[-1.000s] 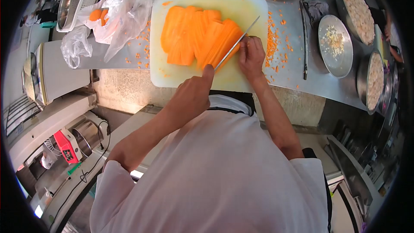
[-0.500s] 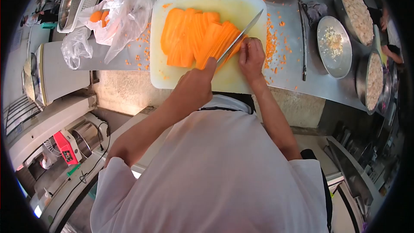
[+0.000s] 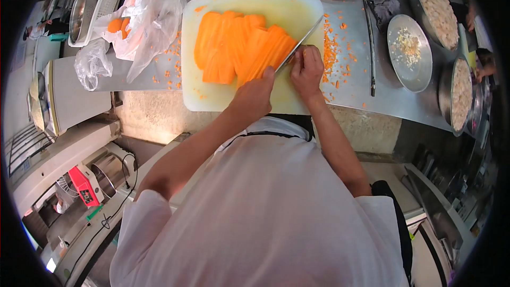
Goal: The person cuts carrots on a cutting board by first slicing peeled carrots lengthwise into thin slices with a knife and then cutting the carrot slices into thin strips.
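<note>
Slices (image 3: 231, 48) lie bright orange, thin and overlapping.

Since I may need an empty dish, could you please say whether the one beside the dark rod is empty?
Partly filled: chopped bits lie in the dish, bare surface around them.

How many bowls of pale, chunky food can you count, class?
2. The far bowl is beyond the plate, to its right; the near bowl is right of the plate, closer to the person. Others may be hidden at the dark right edge.
</note>
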A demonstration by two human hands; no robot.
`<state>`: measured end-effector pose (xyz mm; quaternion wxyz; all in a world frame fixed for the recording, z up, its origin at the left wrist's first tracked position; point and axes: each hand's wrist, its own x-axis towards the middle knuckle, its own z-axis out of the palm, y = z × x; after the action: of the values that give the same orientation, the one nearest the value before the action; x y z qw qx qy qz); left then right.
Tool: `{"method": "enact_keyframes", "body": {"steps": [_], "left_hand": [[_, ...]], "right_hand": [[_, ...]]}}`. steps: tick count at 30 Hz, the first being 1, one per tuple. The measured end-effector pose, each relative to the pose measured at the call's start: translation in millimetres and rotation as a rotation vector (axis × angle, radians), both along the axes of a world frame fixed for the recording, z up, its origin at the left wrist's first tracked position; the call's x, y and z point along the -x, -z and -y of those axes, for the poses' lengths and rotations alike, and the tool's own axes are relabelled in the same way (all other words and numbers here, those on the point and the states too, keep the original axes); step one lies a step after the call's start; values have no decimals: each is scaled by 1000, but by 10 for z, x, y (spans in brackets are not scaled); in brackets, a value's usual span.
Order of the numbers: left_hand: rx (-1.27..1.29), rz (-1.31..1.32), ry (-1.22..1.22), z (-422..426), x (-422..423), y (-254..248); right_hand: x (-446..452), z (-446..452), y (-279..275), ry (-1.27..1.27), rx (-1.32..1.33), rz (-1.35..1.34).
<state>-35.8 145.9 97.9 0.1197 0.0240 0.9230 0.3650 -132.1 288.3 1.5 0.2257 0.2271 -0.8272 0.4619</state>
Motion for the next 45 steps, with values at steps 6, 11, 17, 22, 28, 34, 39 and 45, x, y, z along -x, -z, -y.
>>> {"method": "enact_keyframes", "body": {"steps": [6,11,17,22,28,34,39,45], "left_hand": [[-2,163,-21,178,289,61],[-118,-1,-97,734,6,-414],[19,-59,-321,1378,-316,-649],[-212,-94,-521,1633,-493,-391],[-285,-105,-587,1867,-695,-206],[-383,27,-614,2079,-765,-153],[-444,78,-558,2250,-780,-53],[-353,145,-475,2329,-709,-8]], "right_hand": [[33,21,51,6,-40,42],[72,-71,-46,-105,48,337],[183,-80,-259,-104,-111,52],[82,334,-136,-127,-394,125],[-33,611,-445,-42,-578,252],[-186,963,-379,1,-809,131],[-66,827,-160,42,-676,139],[12,843,-399,116,-681,275]]}}
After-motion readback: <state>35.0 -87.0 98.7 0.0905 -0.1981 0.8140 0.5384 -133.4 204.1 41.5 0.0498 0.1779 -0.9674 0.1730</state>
